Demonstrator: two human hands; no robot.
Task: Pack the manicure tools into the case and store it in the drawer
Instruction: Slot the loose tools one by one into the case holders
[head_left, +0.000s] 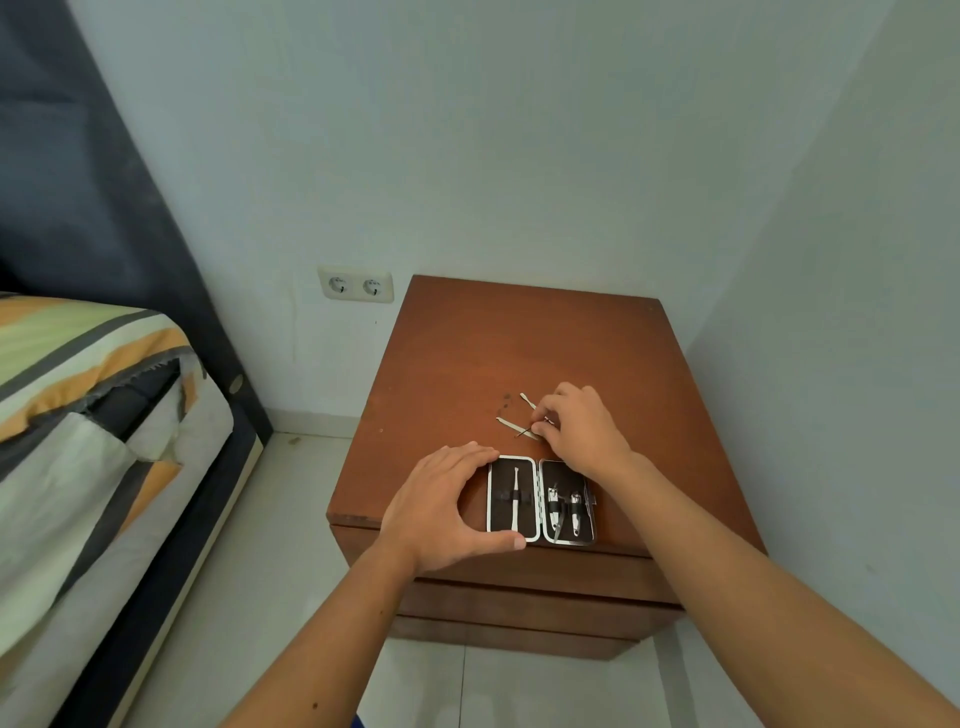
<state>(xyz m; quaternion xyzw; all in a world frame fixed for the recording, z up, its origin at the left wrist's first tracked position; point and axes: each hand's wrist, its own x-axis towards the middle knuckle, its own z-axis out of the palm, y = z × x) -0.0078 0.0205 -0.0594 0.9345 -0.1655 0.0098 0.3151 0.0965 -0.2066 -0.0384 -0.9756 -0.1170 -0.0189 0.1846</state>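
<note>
An open manicure case (540, 467) with a silver rim and dark lining lies near the front edge of a brown wooden nightstand (467, 364). Its left half holds one slim metal tool (515, 496); its right half holds two nail clippers (563, 506). My left hand (441, 506) curves around the case's left side, thumb at the front corner, fingers at the back corner. Behind the case lie loose slim metal tools (511, 425). My right hand (582, 428) pinches one thin tool among them by its end. The nightstand's drawer fronts (519, 597) are closed.
A bed with a striped cover (78, 405) stands to the left, with a strip of tiled floor (291, 519) between it and the nightstand. A double wall socket (356, 285) sits on the back wall. The right wall runs close beside the nightstand.
</note>
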